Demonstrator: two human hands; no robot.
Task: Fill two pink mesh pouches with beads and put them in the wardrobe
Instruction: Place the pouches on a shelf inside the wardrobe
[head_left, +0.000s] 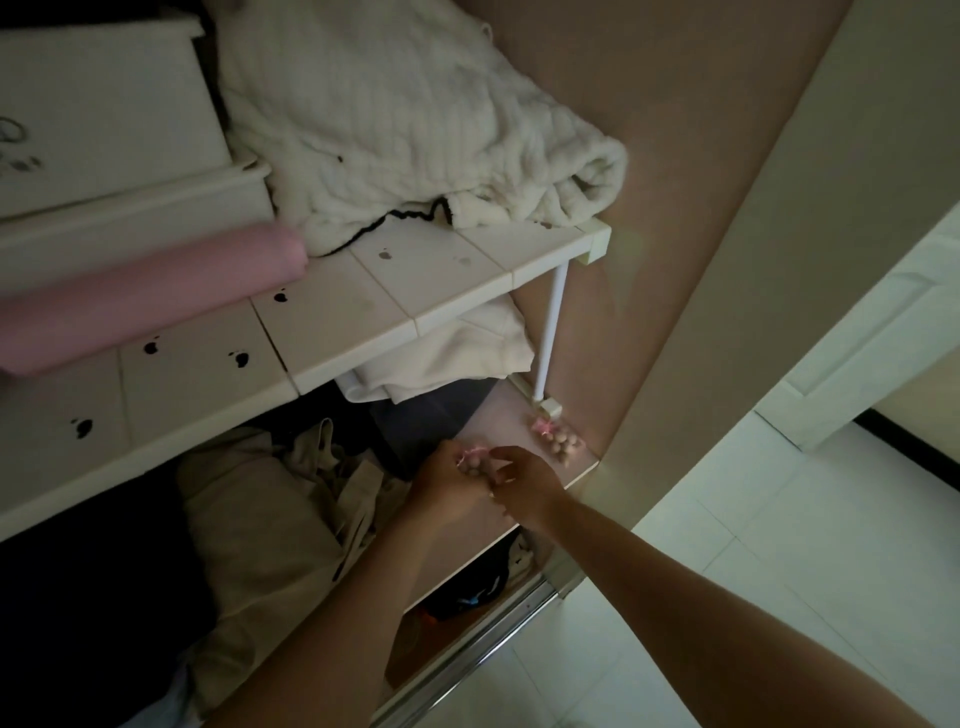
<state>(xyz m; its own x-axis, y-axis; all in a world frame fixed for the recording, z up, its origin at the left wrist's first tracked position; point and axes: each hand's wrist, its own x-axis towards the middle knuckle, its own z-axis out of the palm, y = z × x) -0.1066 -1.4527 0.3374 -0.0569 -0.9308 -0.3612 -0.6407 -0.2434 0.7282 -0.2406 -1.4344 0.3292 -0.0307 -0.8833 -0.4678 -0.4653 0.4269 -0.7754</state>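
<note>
While my left hand (441, 488) and right hand (524, 486) pinch the pouch (471, 464) at its neck, it looks soft, lumpy, bottom-heavy: hold the neck, not the mesh.

Pouch 1 (557, 439): pink mesh, full of pale round beads, top gathered in brighter pink, lying on pink wardrobe shelf (498, 413) near the side wall. Pouch 2 (472, 464): same look, beads inside, held btwn left hand (441, 486) & right hand (524, 488) at shelf front; dim, detail unclear.
</note>
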